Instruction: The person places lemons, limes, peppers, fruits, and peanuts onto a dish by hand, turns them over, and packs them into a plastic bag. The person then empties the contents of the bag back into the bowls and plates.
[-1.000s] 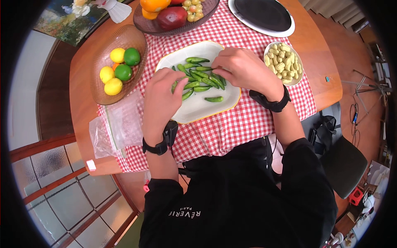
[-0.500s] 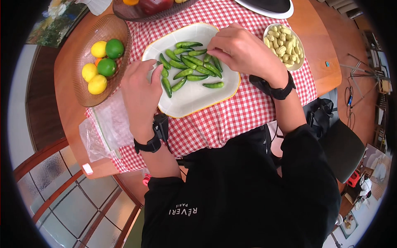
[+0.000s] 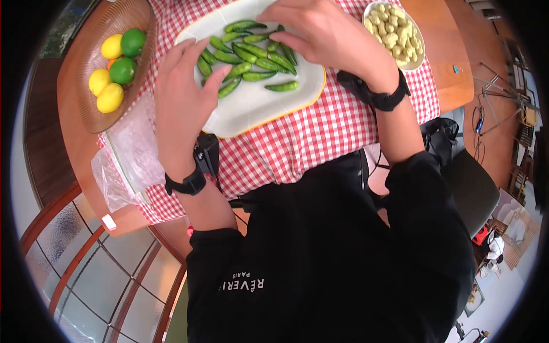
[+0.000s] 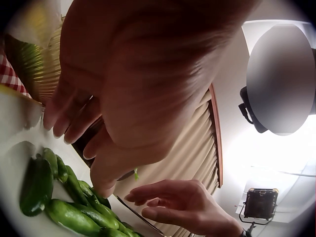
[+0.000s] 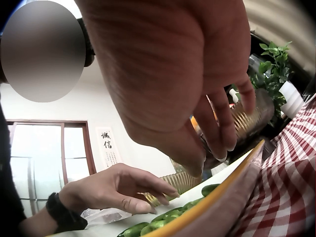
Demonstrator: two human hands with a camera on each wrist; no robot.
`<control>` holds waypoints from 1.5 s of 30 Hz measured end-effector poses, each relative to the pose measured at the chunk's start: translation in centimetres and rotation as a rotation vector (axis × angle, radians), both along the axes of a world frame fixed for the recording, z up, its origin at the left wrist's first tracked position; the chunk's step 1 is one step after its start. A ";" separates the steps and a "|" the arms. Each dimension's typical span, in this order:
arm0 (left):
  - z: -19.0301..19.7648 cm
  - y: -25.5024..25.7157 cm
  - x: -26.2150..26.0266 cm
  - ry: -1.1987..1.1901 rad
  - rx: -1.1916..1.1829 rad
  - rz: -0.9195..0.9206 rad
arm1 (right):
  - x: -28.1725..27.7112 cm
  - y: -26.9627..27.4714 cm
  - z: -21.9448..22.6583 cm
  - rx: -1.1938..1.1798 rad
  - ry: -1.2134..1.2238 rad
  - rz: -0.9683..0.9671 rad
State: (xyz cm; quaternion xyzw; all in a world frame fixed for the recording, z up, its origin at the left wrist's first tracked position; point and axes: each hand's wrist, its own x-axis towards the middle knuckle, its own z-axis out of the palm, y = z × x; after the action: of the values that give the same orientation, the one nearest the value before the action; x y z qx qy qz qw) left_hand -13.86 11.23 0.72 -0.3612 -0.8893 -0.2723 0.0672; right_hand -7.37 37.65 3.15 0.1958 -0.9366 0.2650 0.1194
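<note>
Several green chili peppers (image 3: 244, 52) lie in a loose group on a white plate (image 3: 257, 108) with a yellow rim. One chili lies apart on the near side. My left hand (image 3: 182, 100) hovers over the plate's left side, thumb spread from the fingers, beside the outermost chilies. Nothing shows in its grasp in the left wrist view. Across the plate, my right hand (image 3: 329, 40) arches over the far right chilies, thumb close to them. In the right wrist view its loosely bent fingers (image 5: 224, 133) hold no chili.
A ribbed amber bowl (image 3: 86, 97) with lemons (image 3: 110, 98) and limes (image 3: 123, 70) stands left. Peanuts (image 3: 394, 34) fill a white bowl at the right. A clear plastic bag (image 3: 134, 148) lies on the red checkered cloth (image 3: 274, 154) near the left hand.
The left hand has drawn left off the chilies, uncovering several. The right hand stays over the far right chilies. The head view has tilted, so the table sits higher in it.
</note>
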 end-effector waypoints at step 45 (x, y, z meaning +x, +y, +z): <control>0.8 0.4 1.8 -0.040 -0.206 -0.164 | 0.9 -1.2 -0.1 0.140 -0.086 0.172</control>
State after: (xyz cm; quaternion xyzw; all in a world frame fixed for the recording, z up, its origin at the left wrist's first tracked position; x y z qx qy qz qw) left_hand -12.03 11.68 1.47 -0.4323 -0.8811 -0.1915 -0.0107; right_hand -6.44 36.47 3.05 0.2719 -0.9368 0.2163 0.0421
